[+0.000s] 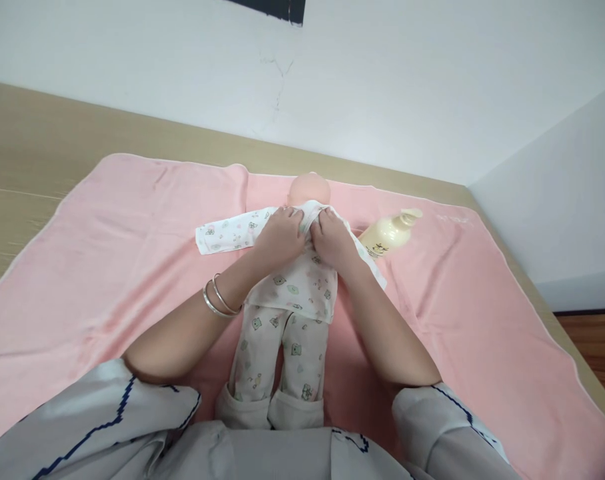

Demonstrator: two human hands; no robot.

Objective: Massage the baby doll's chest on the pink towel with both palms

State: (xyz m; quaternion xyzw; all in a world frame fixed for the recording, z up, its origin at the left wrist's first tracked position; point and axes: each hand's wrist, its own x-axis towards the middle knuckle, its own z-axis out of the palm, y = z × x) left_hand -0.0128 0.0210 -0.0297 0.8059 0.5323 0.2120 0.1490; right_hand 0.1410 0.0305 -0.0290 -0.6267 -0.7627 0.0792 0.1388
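A baby doll (310,188) lies on its back on a pink towel (107,267), head away from me. It wears a white printed shirt (302,283) and matching trousers (277,353). My left hand (280,235) and my right hand (332,239) are both closed on the shirt's neck opening, just below the doll's head. The fingers pinch the fabric at the collar. One empty sleeve (227,233) lies spread out to the left. Two silver bangles (220,300) sit on my left wrist.
A cream pump bottle (390,233) lies on its side on the towel, right of the doll. The towel covers a light wooden surface (27,153) set against a white wall. A wooden floor (597,347) shows at the far right edge.
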